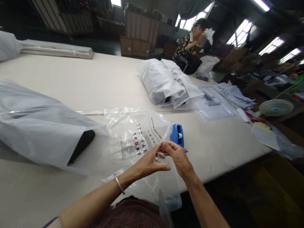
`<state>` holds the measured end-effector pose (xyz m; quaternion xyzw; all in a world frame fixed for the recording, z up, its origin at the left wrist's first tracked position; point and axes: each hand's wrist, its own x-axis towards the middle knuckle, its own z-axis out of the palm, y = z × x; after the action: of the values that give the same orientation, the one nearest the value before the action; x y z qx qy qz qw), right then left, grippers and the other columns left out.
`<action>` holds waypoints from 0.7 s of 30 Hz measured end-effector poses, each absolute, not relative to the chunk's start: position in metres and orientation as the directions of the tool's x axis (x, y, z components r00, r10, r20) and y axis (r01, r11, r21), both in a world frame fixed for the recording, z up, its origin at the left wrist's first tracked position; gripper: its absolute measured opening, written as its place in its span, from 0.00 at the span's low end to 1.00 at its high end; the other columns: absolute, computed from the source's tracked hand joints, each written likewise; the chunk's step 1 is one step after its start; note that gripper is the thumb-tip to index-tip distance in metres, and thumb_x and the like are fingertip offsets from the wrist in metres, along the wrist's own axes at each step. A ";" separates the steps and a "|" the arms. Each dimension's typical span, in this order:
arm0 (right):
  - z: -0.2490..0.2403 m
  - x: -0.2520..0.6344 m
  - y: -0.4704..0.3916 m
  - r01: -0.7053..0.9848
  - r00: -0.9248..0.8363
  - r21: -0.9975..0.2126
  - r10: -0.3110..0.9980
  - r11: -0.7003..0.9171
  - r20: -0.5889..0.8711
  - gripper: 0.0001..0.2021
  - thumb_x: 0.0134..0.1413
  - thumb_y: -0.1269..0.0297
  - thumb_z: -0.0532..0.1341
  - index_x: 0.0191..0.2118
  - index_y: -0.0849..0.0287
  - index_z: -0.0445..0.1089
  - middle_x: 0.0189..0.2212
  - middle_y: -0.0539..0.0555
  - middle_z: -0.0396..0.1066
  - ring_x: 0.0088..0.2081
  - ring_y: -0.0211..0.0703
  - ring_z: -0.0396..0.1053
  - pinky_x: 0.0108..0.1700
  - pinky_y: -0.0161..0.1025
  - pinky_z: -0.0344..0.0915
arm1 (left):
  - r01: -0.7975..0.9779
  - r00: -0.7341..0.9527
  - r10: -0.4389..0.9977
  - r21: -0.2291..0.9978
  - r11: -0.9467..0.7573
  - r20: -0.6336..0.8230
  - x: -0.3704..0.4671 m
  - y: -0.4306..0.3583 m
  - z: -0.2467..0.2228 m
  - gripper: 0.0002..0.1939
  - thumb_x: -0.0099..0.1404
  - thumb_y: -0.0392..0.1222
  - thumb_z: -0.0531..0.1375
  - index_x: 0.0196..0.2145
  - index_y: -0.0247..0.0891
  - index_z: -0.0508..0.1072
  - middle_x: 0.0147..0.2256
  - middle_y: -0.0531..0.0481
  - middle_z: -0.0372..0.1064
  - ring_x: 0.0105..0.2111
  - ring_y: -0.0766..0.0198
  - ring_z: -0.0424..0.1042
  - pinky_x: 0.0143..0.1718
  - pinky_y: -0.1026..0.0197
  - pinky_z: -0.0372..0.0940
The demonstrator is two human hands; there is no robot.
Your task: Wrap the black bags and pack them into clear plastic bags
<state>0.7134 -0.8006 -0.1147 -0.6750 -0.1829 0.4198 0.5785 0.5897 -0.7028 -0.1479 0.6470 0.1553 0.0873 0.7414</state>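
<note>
Clear tape (161, 155) sits pinched between our left hand (147, 164) and right hand (177, 157). Fingertips press together above the printed bag (140, 139), beside the blue dispenser (177, 134).

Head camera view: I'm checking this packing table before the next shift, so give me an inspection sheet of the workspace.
Surface: long white table, mostly bare in the middle.
Job's things: clear printed poly bag flat on the table before the person; blue tape dispenser standing at its right edge.
Clutter: white bagged bundle far side; large translucent bag with a dark item inside, left; printed sheets and papers right; rolled material far left.
Grippers: left hand and right hand meet fingertip to fingertip over the poly bag, pinching something too small to tell.
Cables: nothing seen.
Surroundings: seated person beyond the table, cardboard boxes, small fan.
</note>
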 end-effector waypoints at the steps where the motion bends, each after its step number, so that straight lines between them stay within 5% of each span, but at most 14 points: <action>1: -0.114 0.713 -0.798 -0.220 0.553 -0.936 0.755 -0.275 -0.352 0.25 0.48 0.41 0.69 0.42 0.59 0.78 0.37 0.55 0.77 0.38 0.45 0.71 0.41 0.39 0.67 | 0.082 0.927 0.344 0.977 0.198 -0.147 0.588 -0.702 -0.149 0.28 0.57 0.45 0.68 0.55 0.38 0.68 0.49 0.40 0.72 0.44 0.54 0.74 0.44 0.55 0.69; 4: -0.115 0.716 -0.798 -0.125 0.595 -0.946 0.740 -0.299 -0.312 0.26 0.51 0.41 0.67 0.43 0.60 0.78 0.35 0.56 0.76 0.35 0.44 0.70 0.38 0.39 0.67 | 0.122 0.896 0.325 0.873 0.473 -0.302 0.587 -0.693 -0.152 0.23 0.63 0.53 0.62 0.49 0.35 0.69 0.45 0.37 0.75 0.42 0.53 0.77 0.40 0.55 0.71; 8: -0.124 0.721 -0.808 -0.020 0.699 -0.932 0.661 -0.363 -0.272 0.26 0.41 0.42 0.72 0.38 0.61 0.76 0.31 0.54 0.74 0.34 0.44 0.70 0.38 0.40 0.67 | 0.070 0.849 0.338 0.721 0.690 -0.406 0.585 -0.681 -0.152 0.27 0.52 0.54 0.71 0.37 0.37 0.62 0.39 0.39 0.76 0.39 0.53 0.78 0.36 0.56 0.72; 13: -0.144 0.700 -0.810 -0.124 0.642 -0.935 0.692 -0.331 -0.330 0.35 0.35 0.51 0.77 0.50 0.60 0.69 0.45 0.59 0.76 0.45 0.51 0.74 0.47 0.44 0.72 | 0.074 0.831 0.366 0.736 0.673 -0.419 0.589 -0.685 -0.154 0.26 0.52 0.55 0.70 0.32 0.37 0.61 0.35 0.43 0.76 0.30 0.63 0.75 0.30 0.64 0.69; 17: -0.153 0.684 -0.807 -0.386 0.588 -0.896 0.689 -0.220 -0.423 0.29 0.40 0.51 0.76 0.46 0.62 0.71 0.43 0.59 0.78 0.45 0.52 0.76 0.47 0.44 0.73 | 0.103 0.834 0.393 0.809 0.579 -0.388 0.591 -0.692 -0.156 0.23 0.55 0.59 0.66 0.31 0.34 0.68 0.29 0.48 0.71 0.27 0.67 0.72 0.29 0.65 0.68; 21: -0.155 0.687 -0.813 -0.468 0.563 -0.859 0.679 -0.207 -0.471 0.28 0.39 0.52 0.77 0.44 0.63 0.74 0.41 0.59 0.79 0.40 0.49 0.77 0.43 0.42 0.73 | 0.094 0.818 0.465 0.875 0.475 -0.340 0.589 -0.694 -0.160 0.20 0.60 0.57 0.63 0.31 0.33 0.71 0.28 0.50 0.71 0.25 0.69 0.69 0.27 0.66 0.66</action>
<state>0.6867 -0.8133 -0.1549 -0.6265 -0.0843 0.4596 0.6238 0.5889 -0.6937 -0.1602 0.4997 0.2796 0.1142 0.8118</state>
